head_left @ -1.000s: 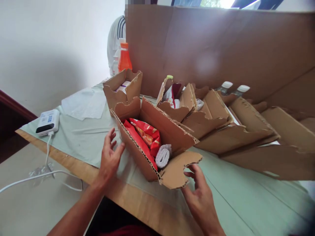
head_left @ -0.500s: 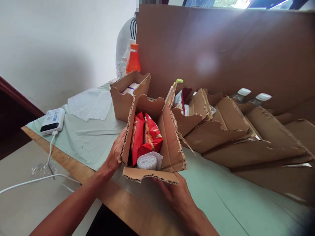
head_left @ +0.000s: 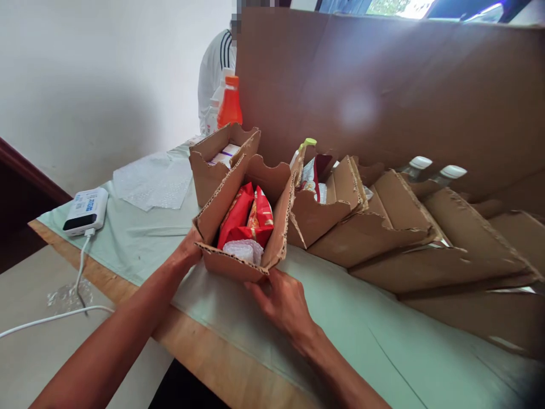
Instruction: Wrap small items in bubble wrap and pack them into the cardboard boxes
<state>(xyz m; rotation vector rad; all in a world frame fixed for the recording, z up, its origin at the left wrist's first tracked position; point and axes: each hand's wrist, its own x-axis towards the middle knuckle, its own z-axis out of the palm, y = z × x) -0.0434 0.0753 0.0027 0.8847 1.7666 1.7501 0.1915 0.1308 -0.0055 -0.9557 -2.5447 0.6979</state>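
Note:
An open cardboard box (head_left: 232,267) stands on the green table cover, gripped from both sides. My left hand (head_left: 186,254) presses its left wall, fingers hidden behind the cardboard. My right hand (head_left: 281,298) holds the front right corner from below. Inside the box are red snack packets (head_left: 247,218) and a white wrapped roll (head_left: 243,250). The box sits in line with the row of other open boxes.
A row of open cardboard boxes (head_left: 383,221) runs to the right, with two white-capped bottles (head_left: 434,167) behind. A tall cardboard sheet (head_left: 383,85) stands at the back. An orange bottle (head_left: 230,105), a power bank (head_left: 86,210) with cable and a seated person (head_left: 215,62) are at left.
Both hands closed on the box, lifted and turned it, then pushed it away and set it down against the row of boxes.

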